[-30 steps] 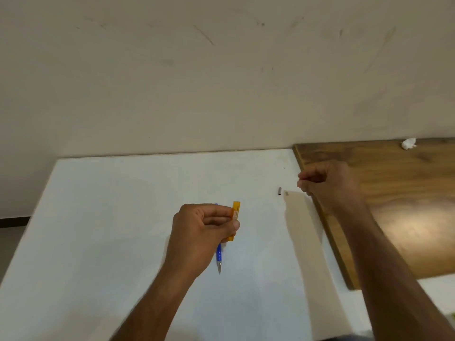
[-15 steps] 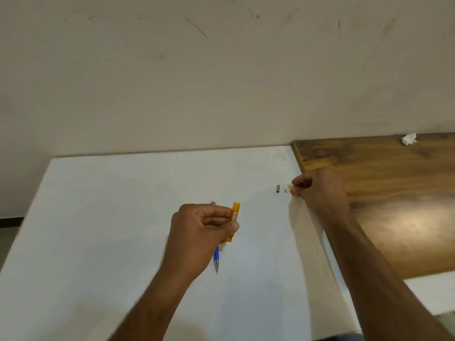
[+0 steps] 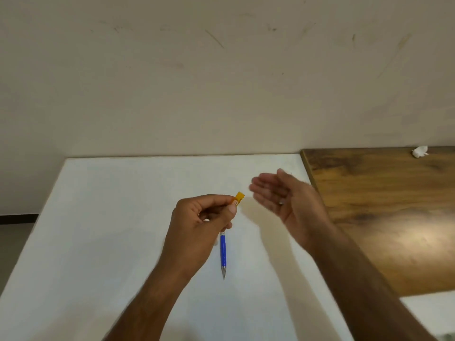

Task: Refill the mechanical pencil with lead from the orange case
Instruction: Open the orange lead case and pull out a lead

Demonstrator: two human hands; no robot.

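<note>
While the left hand (image 3: 206,217) pinches the orange case (image 3: 238,198) above the pencil (image 3: 223,254), itself partly under that hand over the white table (image 3: 123,217), the right hand (image 3: 283,198) is cupped open, palm up. Tip case slowly; lead snaps easily.

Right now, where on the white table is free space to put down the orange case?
The white table is bare left of the left hand, up to the wall. It is crowded between that hand, holding the orange case and blue pencil, and the open right hand.
</note>
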